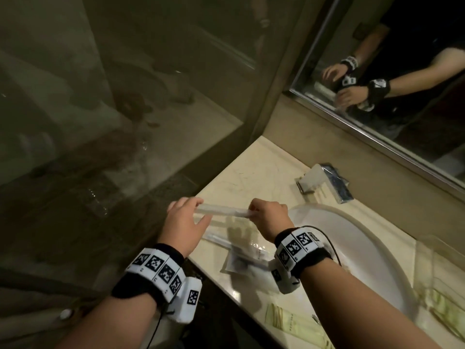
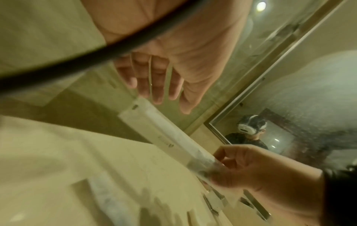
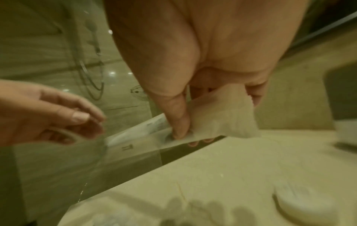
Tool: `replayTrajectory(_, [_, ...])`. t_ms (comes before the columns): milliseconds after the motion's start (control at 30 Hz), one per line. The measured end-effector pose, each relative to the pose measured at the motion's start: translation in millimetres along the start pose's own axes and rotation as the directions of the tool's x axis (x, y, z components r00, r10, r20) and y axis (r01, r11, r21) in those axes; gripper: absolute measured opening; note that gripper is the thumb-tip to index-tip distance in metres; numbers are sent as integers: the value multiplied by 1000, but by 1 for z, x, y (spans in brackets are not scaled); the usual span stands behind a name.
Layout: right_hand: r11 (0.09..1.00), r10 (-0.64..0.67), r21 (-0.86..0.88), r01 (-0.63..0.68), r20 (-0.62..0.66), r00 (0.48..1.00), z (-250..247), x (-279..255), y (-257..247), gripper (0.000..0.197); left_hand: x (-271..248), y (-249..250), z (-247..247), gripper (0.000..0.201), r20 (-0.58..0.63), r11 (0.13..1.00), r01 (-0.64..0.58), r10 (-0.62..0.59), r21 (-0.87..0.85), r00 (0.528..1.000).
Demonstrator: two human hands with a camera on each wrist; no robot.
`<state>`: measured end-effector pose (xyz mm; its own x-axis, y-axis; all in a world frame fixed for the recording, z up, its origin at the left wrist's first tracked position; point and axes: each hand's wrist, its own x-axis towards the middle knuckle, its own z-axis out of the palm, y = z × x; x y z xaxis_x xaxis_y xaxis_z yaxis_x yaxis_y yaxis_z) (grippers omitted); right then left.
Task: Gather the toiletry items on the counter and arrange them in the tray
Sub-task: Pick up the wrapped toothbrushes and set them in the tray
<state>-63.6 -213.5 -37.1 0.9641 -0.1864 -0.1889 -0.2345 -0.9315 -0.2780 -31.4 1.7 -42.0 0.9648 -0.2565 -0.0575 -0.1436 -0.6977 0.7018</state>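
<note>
Clear plastic packet (image 1: 221, 211) (long, thin) is pinched at its 3 o'clock end in my right hand (image 1: 268, 217). My left hand (image 1: 185, 220) hovers at its 9 o'clock end, fingers loose, gripping nothing, above the counter (image 1: 251, 167).

Before you: beige stone counter (image 1: 254, 170) with white oval sink (image 1: 357, 238); framed wall mirror (image 1: 392, 114) above; glass shower screen (image 1: 141, 91) to your left; dim, yellowish lighting throughout.
</note>
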Motion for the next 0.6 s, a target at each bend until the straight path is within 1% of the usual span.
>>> replayTrajectory(33, [997, -64, -43, 64, 16, 998, -7, -1, -3, 7, 2, 6, 0, 43, -13, 998, -51, 51, 41, 999])
replayTrajectory(67, [989, -119, -82, 121, 31, 992, -13, -3, -7, 7, 4, 12, 0, 48, 7, 993, -90, 90, 78, 996])
replayTrajectory(100, [980, -166, -108, 169, 39, 985, -18, -3, -11, 8, 6, 16, 1, 51, 57, 988, -117, 112, 98, 992])
replayTrajectory(133, [971, -203, -120, 206, 38, 978, -23, -4, -15, 8, 8, 19, 2, 50, 128, 989, -119, 107, 90, 986])
replayTrajectory(200, [960, -258, -108, 259, 19, 966, -28, -4, -22, 8, 9, 20, 3, 37, 267, 998, -63, 55, 22, 962])
replayTrajectory(233, [956, -277, -99, 277, 5, 961, -30, -4, -25, 8, 9, 18, 4, 27, 302, 999, -45, 42, 4, 952])
replayTrajectory(300, [951, -304, -77, 301, -35, 952, -27, -2, -27, 14, 9, 14, 3, 12, 309, 997, -61, 45, 42, 950])
replayTrajectory(333, [954, -298, -59, 294, -75, 952, -24, -1, -26, 22, 9, 10, 2, 12, 293, 996, -58, 37, 66, 955])
replayTrajectory(367, [965, -262, -27, 260, -127, 957, -20, 0, -24, 32, 10, 7, 0, 16, 269, 996, -37, 16, 75, 963])
replayTrajectory(400, [980, -189, 29, 198, -181, 965, -14, 2, -20, 42, 10, 2, -1, 21, 244, 998, 0, -16, 67, 970])
replayTrajectory(433, [988, -93, 104, 117, -217, 972, -10, 4, -16, 47, 11, -3, -2, 26, 218, 998, 40, -50, 52, 975])
replayTrajectory(467, [984, 13, 178, 24, -206, 978, -4, 5, -12, 48, 11, -8, -4, 28, 198, 996, 81, -86, 35, 976])
replayTrajectory(500, [973, 99, 219, -67, -139, 985, 3, 5, -8, 46, 11, -12, -5, 28, 184, 993, 114, -114, 13, 976])
replayTrajectory(533, [966, 156, 210, -148, -23, 987, 11, 5, -4, 44, 11, -17, -5, 26, 175, 990, 139, -135, -11, 975])
replayTrajectory(600, [967, 203, 110, -230, 211, 956, 31, 3, 0, 39, 10, -25, -7, 21, 159, 983, 173, -161, -66, 974])
